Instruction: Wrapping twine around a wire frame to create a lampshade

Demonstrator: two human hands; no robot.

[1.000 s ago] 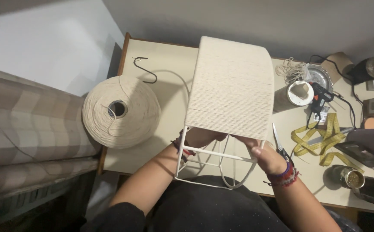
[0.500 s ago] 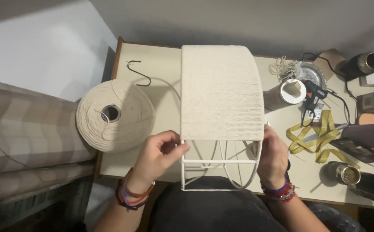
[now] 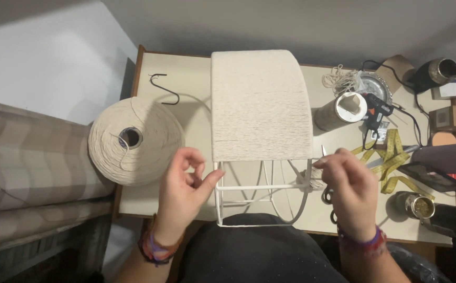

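A wire lampshade frame (image 3: pixel 262 186) lies on the table in front of me, and cream cord (image 3: pixel 262 105) is wound tightly over its far part. The bare white wires at the near end reach my lap. My left hand (image 3: pixel 186 188) is at the frame's left side, fingers loosely curled and apart, the thumb against the left wire. On the right edge, my right hand (image 3: pixel 346 191) pinches the loose cord just below the wrapped part. Black-handled scissors (image 3: pixel 328 200) lie partly under that hand.
A big cone of cream cord (image 3: pixel 133 141) stands at the table's left edge, with a black hook (image 3: pixel 165 89) behind it. To the right are a cardboard tube (image 3: pixel 343 110), a glue gun (image 3: pixel 377 112), a yellow tape measure (image 3: pixel 390 160) and metal cups (image 3: pixel 419 205). A striped sofa (image 3: pixel 28 167) is at left.
The frame has been turned and set squarer to me. My left hand has let go of the frame's corner and drawn back; my right hand has come up onto the cord at the right edge.
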